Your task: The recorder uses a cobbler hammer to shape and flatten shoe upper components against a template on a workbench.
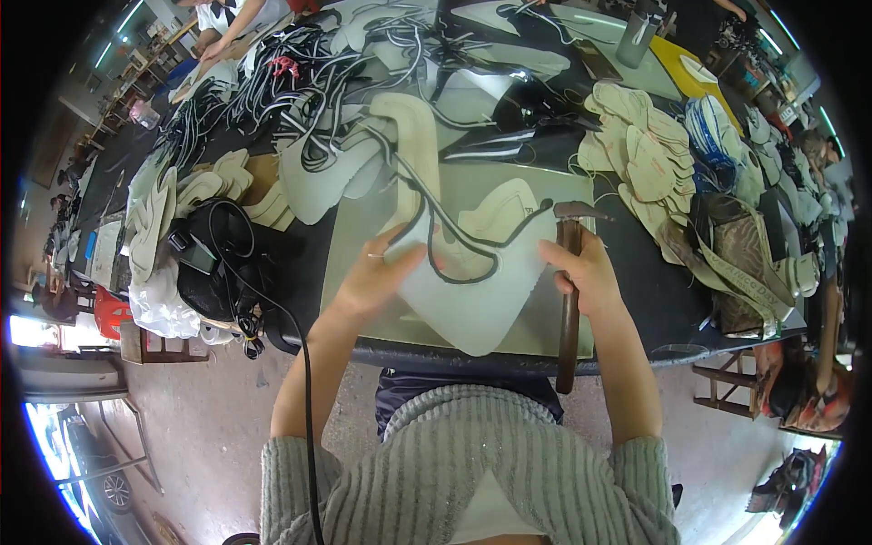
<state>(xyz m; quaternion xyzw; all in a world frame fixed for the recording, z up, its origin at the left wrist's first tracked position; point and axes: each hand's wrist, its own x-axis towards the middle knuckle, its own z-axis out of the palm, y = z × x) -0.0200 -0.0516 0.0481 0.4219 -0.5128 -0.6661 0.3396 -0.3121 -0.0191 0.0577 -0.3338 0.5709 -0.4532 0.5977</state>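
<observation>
A pale whitish shoe-upper piece [481, 313] with a dark trim strip along its curved edge is held up between my hands, over a pale green board [418, 338]. My left hand [371, 280], slightly blurred, grips its left side. My right hand [589, 277] has its fingers wrapped round a hammer [568, 336] with a brown wooden handle, its metal head at the top. The thumb of that hand lies at the piece's right edge. Behind the held piece, a cream cut-out [498, 204] rests on the board. A long strip trails from the trim up toward the pile.
Dark trim strips [304, 64] heap up at the back left. Cream cut-outs [640, 150] are stacked at the right, beside a patterned bag [740, 254]. A black bag [222, 277] with a cord is at the left. A bottle [638, 36] stands far right; another person [241, 18] works far left.
</observation>
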